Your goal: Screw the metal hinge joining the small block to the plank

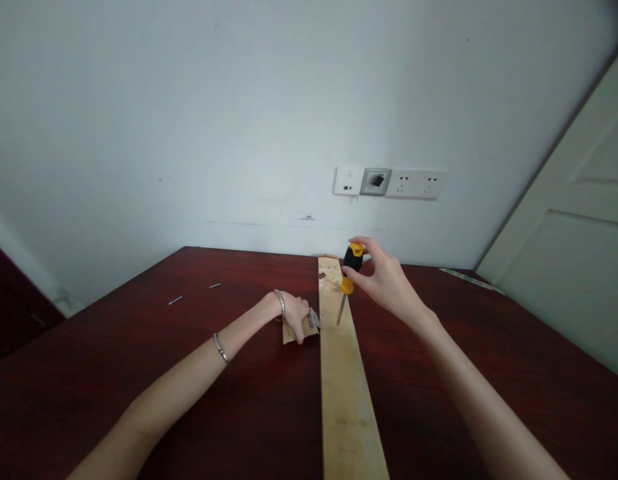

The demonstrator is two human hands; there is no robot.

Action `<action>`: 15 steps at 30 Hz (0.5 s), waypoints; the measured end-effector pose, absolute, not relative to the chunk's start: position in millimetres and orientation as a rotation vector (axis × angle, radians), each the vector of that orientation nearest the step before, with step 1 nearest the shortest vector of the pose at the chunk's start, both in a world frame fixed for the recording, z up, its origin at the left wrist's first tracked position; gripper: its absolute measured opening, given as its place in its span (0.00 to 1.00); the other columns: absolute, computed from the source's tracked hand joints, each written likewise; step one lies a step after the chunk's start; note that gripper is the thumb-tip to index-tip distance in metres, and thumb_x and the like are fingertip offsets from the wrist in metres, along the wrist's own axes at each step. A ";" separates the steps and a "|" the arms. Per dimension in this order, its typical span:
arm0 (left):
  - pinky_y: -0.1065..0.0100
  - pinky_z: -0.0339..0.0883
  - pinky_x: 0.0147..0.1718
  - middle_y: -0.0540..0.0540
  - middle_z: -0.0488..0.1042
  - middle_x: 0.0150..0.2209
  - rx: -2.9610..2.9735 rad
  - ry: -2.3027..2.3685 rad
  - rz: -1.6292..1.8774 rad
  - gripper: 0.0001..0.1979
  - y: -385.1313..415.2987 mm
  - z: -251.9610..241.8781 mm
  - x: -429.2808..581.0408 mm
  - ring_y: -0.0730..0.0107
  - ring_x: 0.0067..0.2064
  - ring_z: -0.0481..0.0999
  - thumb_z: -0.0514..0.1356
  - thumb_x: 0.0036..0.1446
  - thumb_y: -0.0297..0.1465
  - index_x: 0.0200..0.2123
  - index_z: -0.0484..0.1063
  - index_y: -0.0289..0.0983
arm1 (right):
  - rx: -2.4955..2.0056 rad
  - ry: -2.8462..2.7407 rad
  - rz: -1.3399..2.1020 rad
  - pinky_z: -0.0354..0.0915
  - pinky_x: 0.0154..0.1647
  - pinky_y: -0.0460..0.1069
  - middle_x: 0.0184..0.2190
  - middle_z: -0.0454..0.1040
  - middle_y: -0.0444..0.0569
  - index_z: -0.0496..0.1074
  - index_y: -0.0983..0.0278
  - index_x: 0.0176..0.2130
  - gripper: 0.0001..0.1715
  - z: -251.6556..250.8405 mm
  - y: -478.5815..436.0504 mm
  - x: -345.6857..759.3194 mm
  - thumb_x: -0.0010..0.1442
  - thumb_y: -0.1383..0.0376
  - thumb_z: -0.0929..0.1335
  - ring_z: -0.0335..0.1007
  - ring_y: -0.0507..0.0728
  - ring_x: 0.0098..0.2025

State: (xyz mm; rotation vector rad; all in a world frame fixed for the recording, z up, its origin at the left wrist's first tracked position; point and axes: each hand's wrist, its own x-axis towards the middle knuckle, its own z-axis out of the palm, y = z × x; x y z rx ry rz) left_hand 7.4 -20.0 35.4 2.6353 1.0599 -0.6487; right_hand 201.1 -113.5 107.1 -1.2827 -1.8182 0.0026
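Screwdriver w/ black-and-yellow plastic handle and thin metal shaft (347,285): held near-upright, slight lean, over the far half of the long, flat, pale wooden board (346,393). Tip down; can't tell if it touches the wood or is just above.

R hand (383,272): thumb and fingers closed round the handle, btwn thumb on the near side and index over the top. Prob. held high so the shaft is free and the tip can be seen & aimed.

L hand (296,313): bent down over a small, flat, light-brown piece (291,335), thumb resting on it, beside the board's L edge. Silvery metal fitting (314,319) by the fingers, close to that edge. Fingers partly hidden; can't tell if clamped or only pressing. Likely there to steady the piece against the board.

Looks: handle mostly black, yellow at cap and collar; shaft plain, straight. Board worn, w/ dark marks and a reddish-brown patch nr far end; it runs lengthwise, presumably for easy reach by both hands.

Further out: dark red wooden table (239,427); two thin grey metal rods, one nearer (175,301), one farther (215,285), lying apart on L side. White wall sockets (416,184) behind.
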 end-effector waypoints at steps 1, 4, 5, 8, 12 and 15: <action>0.62 0.67 0.45 0.32 0.69 0.54 2.644 1.057 -0.708 0.43 -20.3 40.1 7.3 0.47 0.51 0.71 0.70 0.30 0.46 0.51 0.69 0.31 | -1.277 -1.817 -0.002 0.68 0.40 0.55 0.44 0.73 0.53 0.63 0.60 0.53 0.25 107.0 -113.1 201.4 0.55 0.62 0.68 0.73 0.59 0.37; 0.63 0.66 0.46 0.31 0.67 0.54 2.665 1.007 -0.733 0.42 -20.0 54.0 4.5 0.50 0.51 0.70 0.68 0.35 0.48 0.52 0.66 0.30 | -1.248 -1.835 0.000 0.68 0.42 0.55 0.45 0.73 0.53 0.63 0.60 0.53 0.26 106.7 -111.9 202.6 0.55 0.63 0.68 0.72 0.60 0.41; 0.64 0.66 0.46 0.32 0.67 0.54 2.667 0.996 -0.706 0.42 -19.7 58.2 2.6 0.50 0.51 0.70 0.68 0.36 0.48 0.52 0.66 0.30 | -1.237 -1.846 0.015 0.69 0.42 0.55 0.45 0.72 0.52 0.63 0.60 0.53 0.26 106.6 -111.6 203.1 0.55 0.63 0.68 0.72 0.60 0.41; 0.64 0.65 0.46 0.35 0.67 0.51 2.674 0.964 -0.621 0.40 -19.1 68.7 -4.9 0.54 0.49 0.70 0.66 0.38 0.49 0.51 0.64 0.31 | -1.211 -1.867 0.090 0.71 0.39 0.53 0.45 0.72 0.51 0.62 0.59 0.54 0.27 105.2 -110.6 204.2 0.55 0.64 0.68 0.73 0.58 0.39; 0.67 0.65 0.45 0.40 0.67 0.48 2.696 0.897 -0.500 0.39 -18.6 75.3 -13.3 0.58 0.48 0.68 0.65 0.40 0.50 0.51 0.63 0.33 | -1.167 -1.827 0.166 0.73 0.36 0.52 0.45 0.72 0.51 0.62 0.59 0.54 0.28 102.4 -109.3 203.7 0.55 0.64 0.68 0.73 0.58 0.40; 0.68 0.64 0.45 0.41 0.66 0.47 2.722 0.877 -0.456 0.39 -19.5 75.7 -15.6 0.59 0.48 0.67 0.65 0.40 0.49 0.52 0.64 0.33 | -1.119 -1.761 0.192 0.74 0.37 0.53 0.45 0.72 0.51 0.63 0.59 0.53 0.26 101.9 -108.9 202.1 0.55 0.63 0.69 0.73 0.58 0.40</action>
